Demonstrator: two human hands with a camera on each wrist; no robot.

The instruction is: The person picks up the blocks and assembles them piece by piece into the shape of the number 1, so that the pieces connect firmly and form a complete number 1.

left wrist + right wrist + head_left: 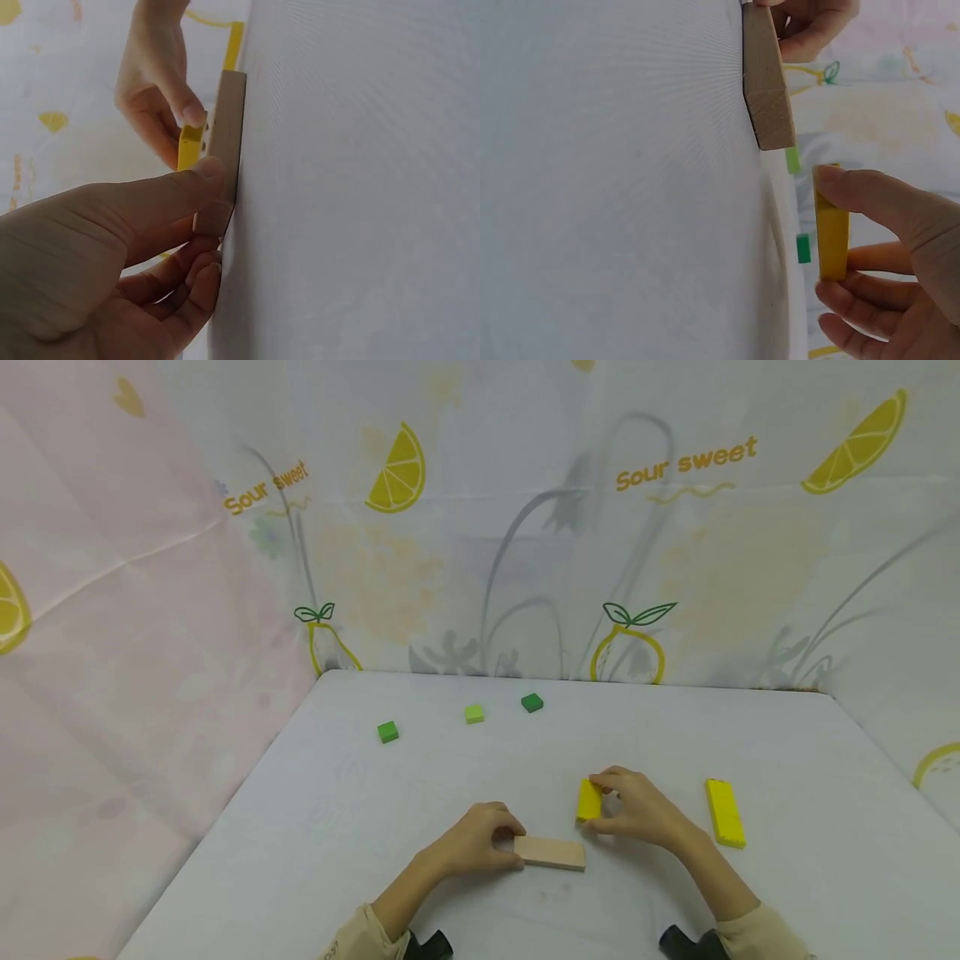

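Note:
My left hand (480, 842) pinches the left end of a flat, plain wooden block (553, 852) lying near the middle of the white table. In the left wrist view its thumb lies on top of the wooden block (225, 142). Just beyond the block's right end, my right hand (637, 808) grips a short yellow block (588, 800) between thumb and fingers. The right wrist view has this yellow block (832, 232) raised off the tabletop, apart from the wooden block (769, 90).
A longer yellow block (724, 812) lies to the right of my right hand. Towards the far edge of the table (300, 827) stand a mid-green block (387, 732), a light green block (474, 714) and a dark green block (532, 702). Behind hangs a lemon-printed cloth (465, 568).

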